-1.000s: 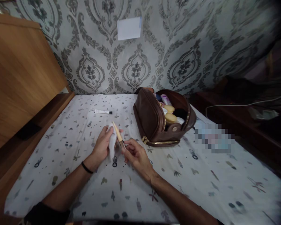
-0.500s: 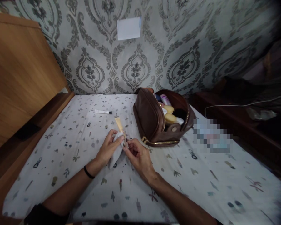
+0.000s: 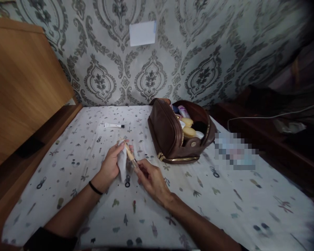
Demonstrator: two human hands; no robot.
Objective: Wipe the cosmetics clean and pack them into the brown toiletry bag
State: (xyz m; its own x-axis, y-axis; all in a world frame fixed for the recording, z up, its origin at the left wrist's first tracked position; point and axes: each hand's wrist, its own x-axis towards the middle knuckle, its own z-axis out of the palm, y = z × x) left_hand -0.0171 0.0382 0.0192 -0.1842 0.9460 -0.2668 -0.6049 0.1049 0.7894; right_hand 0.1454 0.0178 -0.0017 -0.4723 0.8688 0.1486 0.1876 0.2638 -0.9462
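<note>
My left hand is closed around a white cloth, its thumb pressing the cloth against the far end of a slim yellow tube. The tube's clear cap end points toward me, and my right hand pinches it there. Behind my hands a small white tube with a black cap lies flat on the patterned cloth. To the right stands a brown toiletry bag, unzipped, with yellow-capped and white containers and a purple-white tube showing inside.
The white patterned cloth covers the surface up to the papered wall. A wooden cabinet borders the left side. A blurred-out item lies right of the bag, and a pale cable runs beyond it.
The cloth in my left hand has moved left and up to the yellow tube's far end. My right hand has shifted slightly left, still gripping the cap end.
</note>
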